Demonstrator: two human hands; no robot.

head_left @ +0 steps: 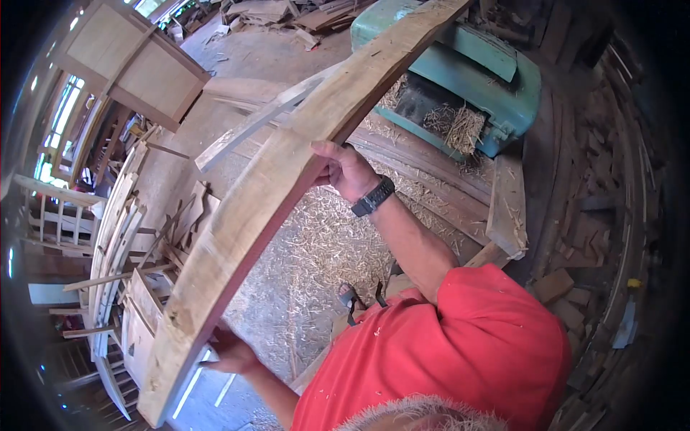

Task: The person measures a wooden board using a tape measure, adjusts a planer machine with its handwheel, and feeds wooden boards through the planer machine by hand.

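A long, thick wooden plank [273,165] runs diagonally across the head view, from the lower left to the upper right. My right hand [348,172], with a dark watch on the wrist, grips its near edge around the middle, thumb on the upper face and fingers partly hidden below. Closer to the plank's lower end, my left hand [231,352] holds the same edge from beneath, its fingertips hidden behind the wood. The plank's far part passes over a green machine [528,93], which has wood shavings [463,129] heaped in its opening.
Shavings [338,237] cover the floor below the plank. Boards [431,187] lie beside the machine. A panelled wooden door [133,57] and stacked curved timber pieces [118,244] stand on the left. Offcuts [560,294] are piled at the right, and scrap wood [287,14] lies at the back.
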